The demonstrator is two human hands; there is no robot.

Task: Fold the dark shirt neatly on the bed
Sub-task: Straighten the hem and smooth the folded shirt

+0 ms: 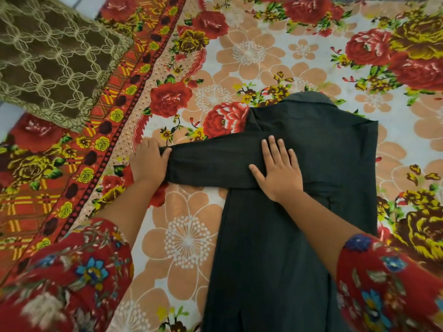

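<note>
The dark shirt [282, 248] lies lengthwise on the flowered bedsheet [187, 238], collar at the far end, its sides folded in to a narrow strip. One sleeve [211, 164] stretches out to the left across the sheet. My left hand [148, 161] holds the cuff end of that sleeve, thumb over the cloth. My right hand [279, 168] lies flat with straight fingers on the shirt where the sleeve meets the body, pressing it down.
A brown lace-patterned cloth [52, 61] lies at the upper left, past the sheet's red patterned border [115, 111]. Flowered sheet spreads around the shirt on the left, right and far sides. My red floral sleeves fill the lower corners.
</note>
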